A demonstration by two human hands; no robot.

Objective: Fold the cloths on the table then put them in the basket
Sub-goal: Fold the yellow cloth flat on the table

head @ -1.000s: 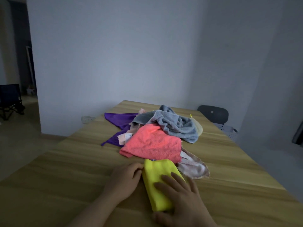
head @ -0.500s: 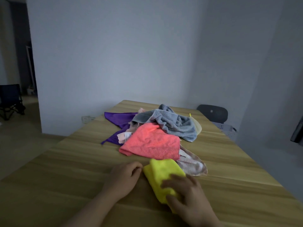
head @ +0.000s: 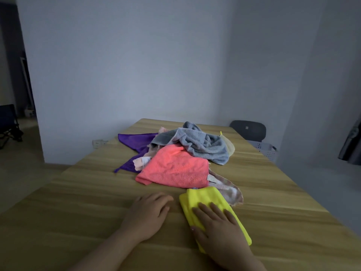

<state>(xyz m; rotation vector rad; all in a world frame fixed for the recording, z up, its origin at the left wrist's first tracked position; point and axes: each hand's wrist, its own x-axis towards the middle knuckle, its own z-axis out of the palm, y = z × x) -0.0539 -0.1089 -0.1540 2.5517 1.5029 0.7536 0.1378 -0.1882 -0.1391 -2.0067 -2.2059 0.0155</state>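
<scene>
Pressing flat on the folded yellow cloth (head: 205, 198), the right hand (head: 218, 229) had its fingers (head: 203, 211) straight and slightly apart, not curled round it. The yellow cloth lay near the near edge of the bench (head: 78, 202), right of middle. The left hand (head: 148, 214) rested palm down on bare bench just beside the cloth, apart from it, fingers relaxed and close together, holding nothing. The unfolded pile sat mid-bench toward the far edge: coral cloth (head: 175, 169) in front, grey towel (head: 203, 145) on top behind, purple cloth (head: 136, 139) on the left side, pale pink cloth (head: 228, 190) touching the yellow one. The basket (head: 265, 151) stood off the bench, past its right edge by the far corner, beside a dark chair (head: 248, 130).
</scene>
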